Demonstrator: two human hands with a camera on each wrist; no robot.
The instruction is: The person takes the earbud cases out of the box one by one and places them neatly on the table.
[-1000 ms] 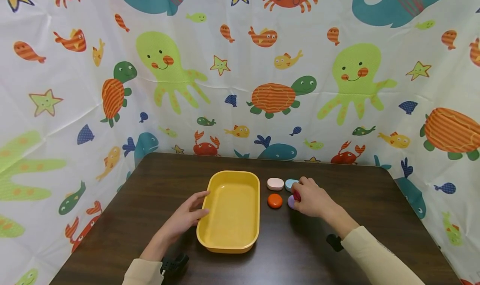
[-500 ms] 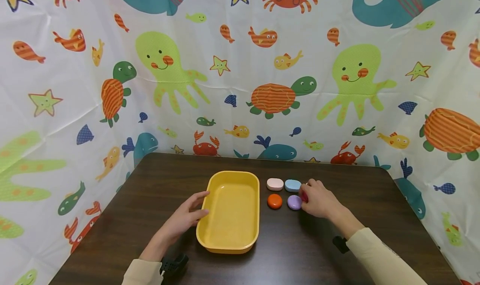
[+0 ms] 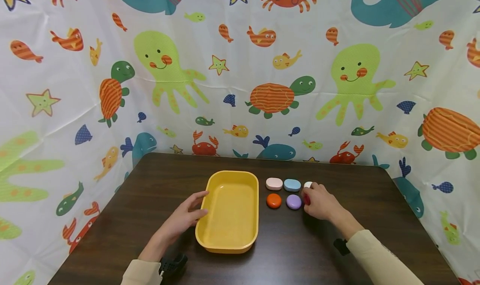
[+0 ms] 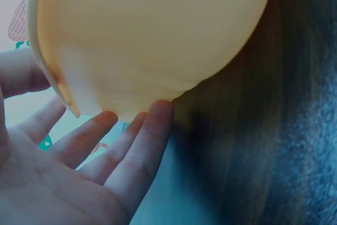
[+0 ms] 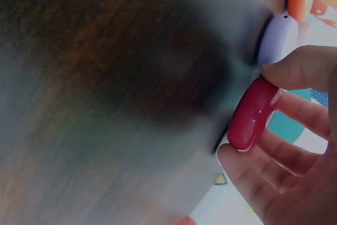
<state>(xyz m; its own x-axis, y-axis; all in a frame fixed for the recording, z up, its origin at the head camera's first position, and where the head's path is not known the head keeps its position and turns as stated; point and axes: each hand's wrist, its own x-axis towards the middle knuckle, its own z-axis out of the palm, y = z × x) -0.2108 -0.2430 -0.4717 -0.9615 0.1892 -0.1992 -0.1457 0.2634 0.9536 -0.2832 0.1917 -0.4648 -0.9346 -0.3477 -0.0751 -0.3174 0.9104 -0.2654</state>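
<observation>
In the head view my left hand (image 3: 185,214) holds the left side of a yellow tray (image 3: 226,248), thumb and index finger over the rim. The left wrist view has the other fingers against the tray's outer wall (image 4: 158,35). My right hand (image 3: 321,201) pinches a glossy dark red oval piece (image 5: 250,117), shaped like a soap bar, between thumb and fingers, low over the table. Beside it lie a purple round piece (image 3: 293,201) and a white piece (image 3: 308,184), the latter partly hidden by the hand.
Left of these lie a blue oval piece (image 3: 292,185), a pink oval piece (image 3: 274,183) and an orange-red round piece (image 3: 273,201). All sit on a dark wooden table (image 3: 176,172). A white curtain (image 3: 240,89) printed with sea animals hangs behind it.
My right hand has moved right with the dark red piece, from over the purple piece to its right side. The blue, purple and white pieces have come into fuller view. My left hand stays put.
</observation>
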